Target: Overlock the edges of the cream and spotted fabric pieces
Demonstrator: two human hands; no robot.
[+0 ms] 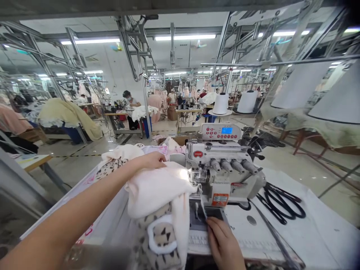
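A cream plush garment [160, 183] with a dark-spotted part lies bunched at the left of an overlock sewing machine [222, 161], its edge by the lit presser foot. My left hand [153, 160] rests on top of the fabric, fingers bent down against it. My right hand [223, 240] is in front of the machine, with thumb and fingers pinching the lower end of a thin white strip [203, 204]. That strip runs up to the needle area. A white loop-shaped trim [162, 234] shows on the spotted part below.
Black-handled scissors [281, 202] lie on the white table at the right. White thread cones [247, 101] stand behind the machine. More spotted cream fabric [120, 157] is heaped at the table's far left. Across the aisle, a person [131, 101] sits at another workstation.
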